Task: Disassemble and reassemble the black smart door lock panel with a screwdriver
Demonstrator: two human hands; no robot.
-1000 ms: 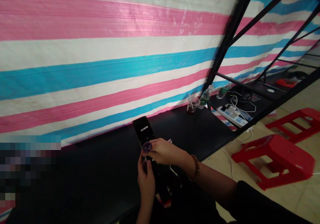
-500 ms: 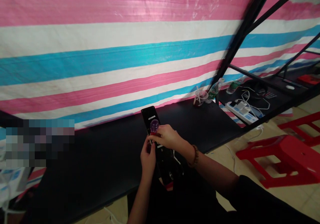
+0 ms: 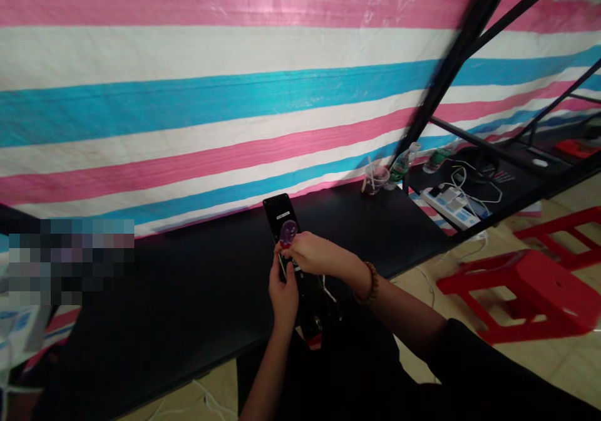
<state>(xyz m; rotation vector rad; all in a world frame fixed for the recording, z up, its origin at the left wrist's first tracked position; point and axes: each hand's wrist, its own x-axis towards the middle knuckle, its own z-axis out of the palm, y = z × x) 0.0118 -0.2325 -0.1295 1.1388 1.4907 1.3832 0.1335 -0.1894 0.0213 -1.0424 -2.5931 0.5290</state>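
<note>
Ball (image 3: 288, 231), purple, base pinched by my right hand (image 3: 308, 252) over black panel (image 3: 277, 206); left hand (image 3: 284, 294) by panel's left edge, grip I can't tell

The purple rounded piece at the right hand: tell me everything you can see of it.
The translucent purple rounded piece looks glossy, like glass or plastic, with a small red part at its lower end. The bare right hand holds it over the long black flat device; the bare left hand is close, contact unclear.
</note>
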